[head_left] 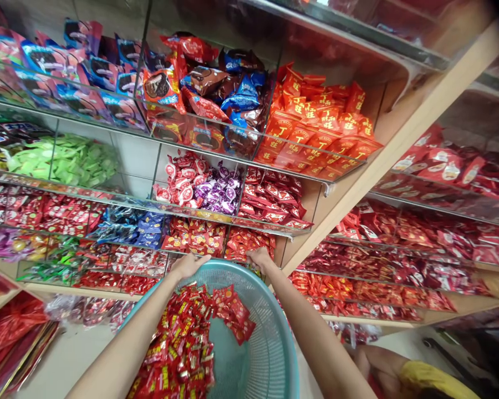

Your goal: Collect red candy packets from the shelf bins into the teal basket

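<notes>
A round turquoise plastic basket (255, 377) is right in front of me, tilted toward the shelves. Red candies with yellow lettering (178, 343) fill its left side, and a few flat red packets (235, 316) rest against the far wall. My left hand (187, 266) is closed over the basket's far rim. Just beyond that rim, my right hand (261, 259) has its fingers curled at the edge of a shelf compartment of red candy packets (249, 241). What is between those fingers, if anything, is hidden.
Glass-fronted shelves hold orange-red packets (316, 127), purple candies (218, 188), green packets (66, 160) and blue packets (149, 230). A slanting wooden upright (336, 205) divides the shelving. At the lower right, a person in yellow (432, 379) is close by.
</notes>
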Demonstrator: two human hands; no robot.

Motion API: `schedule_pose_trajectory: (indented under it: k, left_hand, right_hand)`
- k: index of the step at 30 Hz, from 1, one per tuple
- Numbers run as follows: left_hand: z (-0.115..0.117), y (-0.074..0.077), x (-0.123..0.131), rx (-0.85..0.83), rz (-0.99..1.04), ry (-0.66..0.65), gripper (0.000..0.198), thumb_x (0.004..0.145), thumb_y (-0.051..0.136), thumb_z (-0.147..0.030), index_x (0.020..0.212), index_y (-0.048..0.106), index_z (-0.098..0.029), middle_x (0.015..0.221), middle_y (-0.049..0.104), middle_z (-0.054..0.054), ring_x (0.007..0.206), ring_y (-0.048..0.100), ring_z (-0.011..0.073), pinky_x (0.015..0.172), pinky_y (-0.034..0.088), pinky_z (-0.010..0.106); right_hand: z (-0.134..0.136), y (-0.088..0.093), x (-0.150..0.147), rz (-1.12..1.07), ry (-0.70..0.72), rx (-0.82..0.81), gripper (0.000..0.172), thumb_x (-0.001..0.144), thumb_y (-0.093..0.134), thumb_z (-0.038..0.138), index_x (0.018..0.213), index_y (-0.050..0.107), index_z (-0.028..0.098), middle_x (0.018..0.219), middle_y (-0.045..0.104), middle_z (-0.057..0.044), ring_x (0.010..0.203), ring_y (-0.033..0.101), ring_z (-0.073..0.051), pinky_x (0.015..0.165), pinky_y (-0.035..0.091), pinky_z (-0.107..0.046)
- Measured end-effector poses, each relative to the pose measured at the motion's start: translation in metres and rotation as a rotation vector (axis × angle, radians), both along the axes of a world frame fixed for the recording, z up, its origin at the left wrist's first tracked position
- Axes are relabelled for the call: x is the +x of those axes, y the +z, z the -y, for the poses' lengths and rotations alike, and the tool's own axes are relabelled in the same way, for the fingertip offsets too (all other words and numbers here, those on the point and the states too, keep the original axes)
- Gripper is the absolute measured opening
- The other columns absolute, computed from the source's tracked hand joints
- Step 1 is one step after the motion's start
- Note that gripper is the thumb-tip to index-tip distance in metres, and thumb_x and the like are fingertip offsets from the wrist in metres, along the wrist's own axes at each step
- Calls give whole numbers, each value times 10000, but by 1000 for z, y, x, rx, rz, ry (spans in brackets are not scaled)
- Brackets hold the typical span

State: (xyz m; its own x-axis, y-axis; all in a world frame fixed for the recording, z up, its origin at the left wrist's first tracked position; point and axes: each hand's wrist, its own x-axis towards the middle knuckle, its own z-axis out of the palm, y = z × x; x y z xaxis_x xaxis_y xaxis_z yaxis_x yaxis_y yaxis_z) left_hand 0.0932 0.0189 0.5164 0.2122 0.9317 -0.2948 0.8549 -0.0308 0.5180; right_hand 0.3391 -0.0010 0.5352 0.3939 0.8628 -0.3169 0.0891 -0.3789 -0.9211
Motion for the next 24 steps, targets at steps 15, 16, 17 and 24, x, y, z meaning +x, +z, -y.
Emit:
schedule_pose_trajectory:
  k: [15,16,17,24]
  left_hand:
    - [-1,-4,-2,-2,2,14,652,648,284,-768,603,597,-198,670,596,80,716,566,266,688,372,347]
    - [-1,-4,-2,-3,2,11,655,649,280,-769,609,600,-199,673,596,83,725,567,270,692,373,348]
    - [-1,-4,-2,-5,1,8,659,649,276,-771,613,604,-201,681,598,85,735,569,273,696,374,349]
    - [-1,-4,-1,-17,-12,30,739,607,246,-822,673,632,-195,782,622,110,789,575,296,730,384,373]
  right_hand:
    - [8,14,5,-304,43,-138,137,786,524,173,660,486,136,512,593,-13,396,540,-74,346,367,-129]
    - [11,17,7,-317,43,-126,127,780,520,163,659,492,133,533,608,-25,408,552,-78,352,380,-132]
    - [15,20,9,-327,41,-114,121,775,516,154,658,497,130,551,620,-34,416,558,-80,354,387,-134]
    - [62,34,14,-402,2,-29,54,732,548,179,705,522,140,714,662,-52,487,589,-75,366,391,-126]
